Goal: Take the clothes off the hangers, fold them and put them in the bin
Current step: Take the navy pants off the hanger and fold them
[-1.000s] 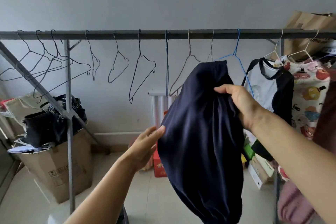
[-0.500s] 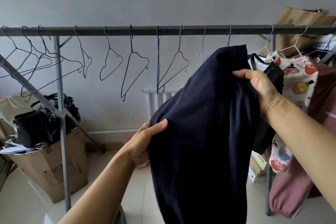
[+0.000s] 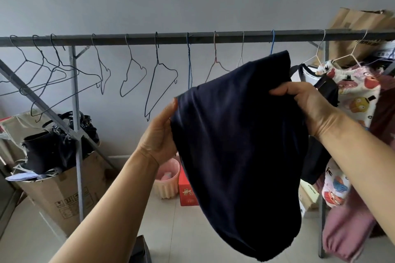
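Navy fabric fills the middle of the scene: a dark garment, already off its hanger, is held up in the air in front of a steel clothes rail. The right hand has its fingers curled over a gathered upper edge of the cloth, bunching it, while the left hand grips the opposite edge, thumb along the front and fingers hidden behind. Held high and spread between the two hands, the piece hangs freely below them, most likely so that it can be squared up and doubled over without a counter to lay it on. A row of bare wire hangers lines the rail to the left, which suggests much of the load is already down. At the right end, a black-and-white top, a cartoon-print garment and a pink garment beside it are left hanging. On the floor beyond the arms stand a small pink ribbed bin, a red box just beside it, and a cardboard box stuffed with dark items; which receptacle is meant for the folded clothes cannot be told
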`<state>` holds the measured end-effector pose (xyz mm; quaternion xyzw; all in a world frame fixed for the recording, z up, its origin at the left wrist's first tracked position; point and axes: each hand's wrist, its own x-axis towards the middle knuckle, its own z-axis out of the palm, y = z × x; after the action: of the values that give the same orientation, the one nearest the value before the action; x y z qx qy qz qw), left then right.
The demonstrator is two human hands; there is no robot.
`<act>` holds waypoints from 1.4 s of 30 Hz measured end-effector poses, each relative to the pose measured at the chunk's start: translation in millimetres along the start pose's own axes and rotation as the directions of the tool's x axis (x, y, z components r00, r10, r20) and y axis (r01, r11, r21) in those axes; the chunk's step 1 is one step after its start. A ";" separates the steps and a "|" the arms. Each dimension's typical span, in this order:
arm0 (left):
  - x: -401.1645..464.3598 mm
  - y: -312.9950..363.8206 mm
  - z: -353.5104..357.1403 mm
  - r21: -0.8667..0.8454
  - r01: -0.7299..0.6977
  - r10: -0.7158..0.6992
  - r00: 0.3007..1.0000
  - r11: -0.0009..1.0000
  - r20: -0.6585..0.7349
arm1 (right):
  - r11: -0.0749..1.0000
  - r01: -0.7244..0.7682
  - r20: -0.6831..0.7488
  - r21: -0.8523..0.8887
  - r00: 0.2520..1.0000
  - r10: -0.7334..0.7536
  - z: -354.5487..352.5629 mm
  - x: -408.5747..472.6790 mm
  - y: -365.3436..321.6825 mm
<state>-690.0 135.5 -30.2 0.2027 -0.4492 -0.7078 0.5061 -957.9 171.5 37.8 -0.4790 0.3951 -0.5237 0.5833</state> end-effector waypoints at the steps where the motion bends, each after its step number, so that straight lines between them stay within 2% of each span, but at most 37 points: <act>1: 1.1 0.4 -2.7 0.035 -0.083 0.085 0.995 0.996 -0.051 | 1.000 0.003 -0.002 0.000 1.000 -0.003 -0.4 -0.4 -0.9; 3: 0.5 0.6 -4.2 0.112 -0.218 0.230 0.968 0.969 -0.105 | 1.000 0.015 -0.006 0.012 1.000 -0.015 0.0 -0.2 -3.1; 5: -3.0 -0.3 -4.6 0.057 -0.261 0.264 0.963 0.964 -0.051 | 0.999 0.025 0.002 0.039 1.000 -0.025 4.0 0.9 -5.4; 7: -8.3 -6.7 -4.3 -0.067 -0.185 0.187 0.982 0.980 0.033 | 0.996 0.037 0.003 0.077 0.999 -0.037 8.9 3.8 -6.0; 8: -12.4 -12.6 -2.4 -0.068 -0.110 0.112 0.993 0.992 0.037 | 0.994 0.038 0.001 0.102 0.999 -0.038 10.2 5.9 -5.8; 10: -22.8 -29.5 0.4 0.020 0.072 -0.070 0.995 0.997 -0.068 | 0.988 0.026 -0.009 0.154 1.000 -0.025 12.7 9.7 -3.1; 12: -30.3 -40.6 0.1 0.090 0.189 -0.178 0.976 0.978 -0.122 | 0.986 0.011 -0.017 0.164 1.000 -0.008 12.5 12.1 1.9; 15: -33.6 -34.5 -3.8 0.247 0.183 -0.140 0.974 0.952 -0.181 | 0.991 -0.023 -0.033 0.128 0.999 0.028 4.5 15.5 10.8; 19: -31.0 -20.0 -4.6 0.237 0.134 -0.074 0.967 0.962 -0.245 | 0.995 -0.084 -0.077 0.050 0.993 0.088 -9.0 18.9 17.2; 21: -30.0 -18.1 -0.7 0.240 0.133 -0.064 0.959 0.962 -0.277 | 0.987 -0.158 -0.031 0.015 0.987 0.159 -14.4 15.2 32.4; 24: -28.1 -16.0 2.0 0.255 0.151 -0.067 0.948 0.955 -0.312 | 0.944 -0.285 0.010 -0.167 0.957 0.290 -15.3 10.9 73.3; 25: -28.0 -15.5 1.9 0.270 0.158 -0.061 0.940 0.950 -0.336 | 0.927 -0.291 -0.043 -0.236 0.956 0.289 -12.9 12.4 82.2; 27: -27.6 -12.8 -1.9 0.327 0.174 -0.029 0.914 0.929 -0.405 | 0.910 -0.279 -0.239 -0.306 0.948 0.210 -7.6 18.7 88.6; 29: -25.0 -8.2 -10.0 0.435 0.196 0.024 0.892 0.879 -0.451 | 0.951 -0.201 -0.332 -0.234 0.936 0.116 -5.3 27.8 84.7; 31: -21.6 -4.7 -16.7 0.524 0.203 0.081 0.880 0.827 -0.469 | 0.986 -0.106 -0.340 -0.130 0.939 0.056 -4.1 32.0 88.1; 34: -20.5 -12.5 -20.8 0.499 0.227 0.075 0.854 0.836 -0.515 | 0.963 -0.220 -0.260 -0.156 0.950 0.175 3.1 18.8 118.2; 37: -20.7 -16.9 -27.0 0.509 0.285 0.036 0.846 0.812 -0.531 | 0.966 -0.185 -0.382 -0.180 0.918 0.104 6.6 19.6 125.1; 39: -19.3 -11.0 -29.7 0.483 0.283 0.024 0.844 0.829 -0.536 | 0.979 -0.133 -0.416 -0.156 0.908 0.057 8.3 26.8 112.1; 42: -11.4 8.1 -26.8 0.397 0.193 0.045 0.855 0.897 -0.516 | 0.996 -0.053 -0.404 -0.069 0.914 0.021 14.4 36.3 85.8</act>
<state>-661.2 133.5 -39.1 0.5090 -0.4361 -0.5290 0.5205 -919.0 137.1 -40.9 -0.3758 0.5361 -0.5840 0.4799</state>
